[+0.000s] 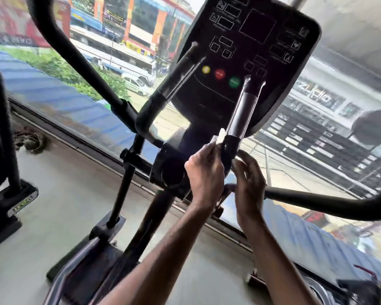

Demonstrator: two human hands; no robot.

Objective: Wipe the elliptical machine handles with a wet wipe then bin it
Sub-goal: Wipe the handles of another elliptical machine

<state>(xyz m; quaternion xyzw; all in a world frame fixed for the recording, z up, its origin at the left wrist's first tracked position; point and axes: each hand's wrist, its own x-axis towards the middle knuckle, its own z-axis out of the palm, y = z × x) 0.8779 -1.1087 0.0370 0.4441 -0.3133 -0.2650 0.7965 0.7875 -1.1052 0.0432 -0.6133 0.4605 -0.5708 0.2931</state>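
The wet wipe [220, 136] is pinched by the left hand [205, 172], the inner handle [240, 113] gripped by the right hand [250, 183]; wiping is judged unfinished, binning undone

A flat black console panel [251, 62] blocks ahead. Gaps open beside it (window glass [119, 51] behind), within curved black handlebars [79, 62].

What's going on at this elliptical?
A person is wiping the elliptical's short grip handle in front of the console. The left hand pinches a white wet wipe against the handle's base. The right hand curls around the other side, its hold unclear. The wipe isn't binned yet.
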